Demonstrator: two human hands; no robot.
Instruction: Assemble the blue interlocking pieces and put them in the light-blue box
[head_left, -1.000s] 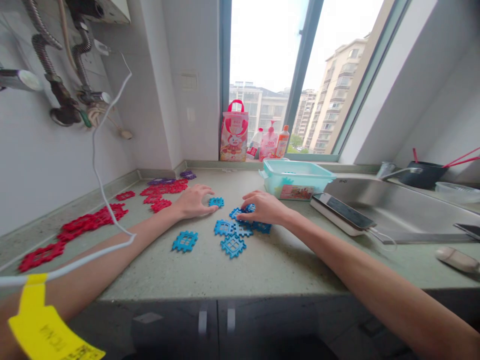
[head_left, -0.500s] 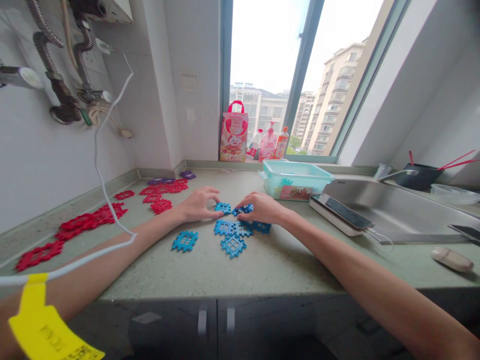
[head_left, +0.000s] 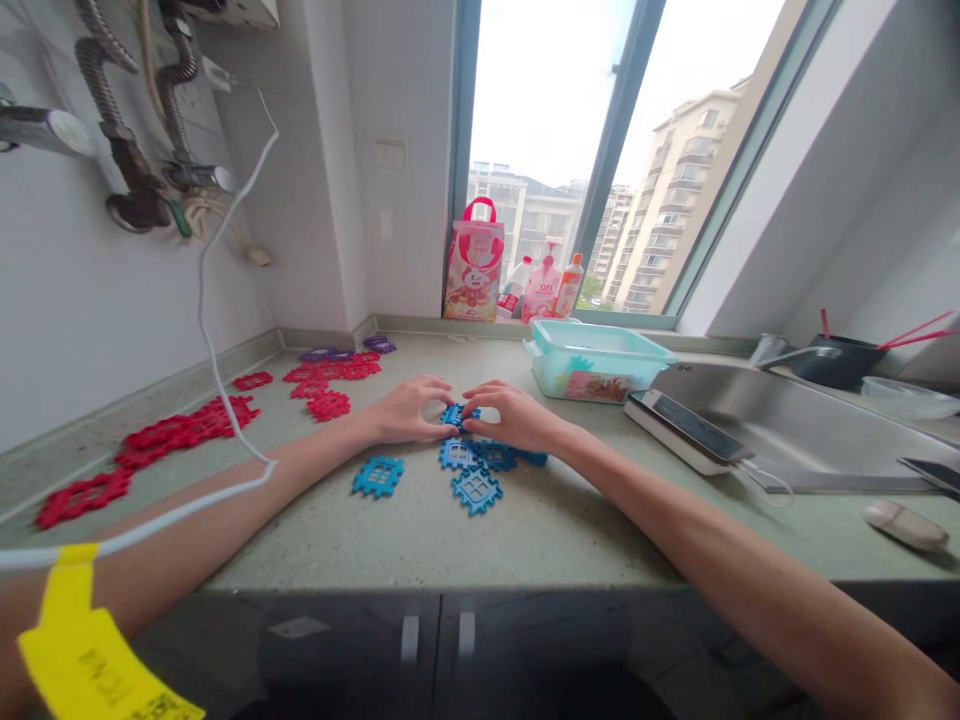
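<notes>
Blue notched plastic pieces point(head_left: 459, 415) were pinched over the stone counter point(head_left: 322, 540) between the narrowly parted thumb and fingers of the left hand point(head_left: 411, 411) and right hand point(head_left: 517, 415); whether they were joined could not be told. Nearby, a blue cluster point(head_left: 477, 488) was gathered, one blue square point(head_left: 378, 477) left apart.

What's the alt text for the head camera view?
Left hand and right hand pinch blue toothed tiles on a speckled countertop. Red tiles lie at left; a turquoise bin and steel sink sit at right.
</notes>
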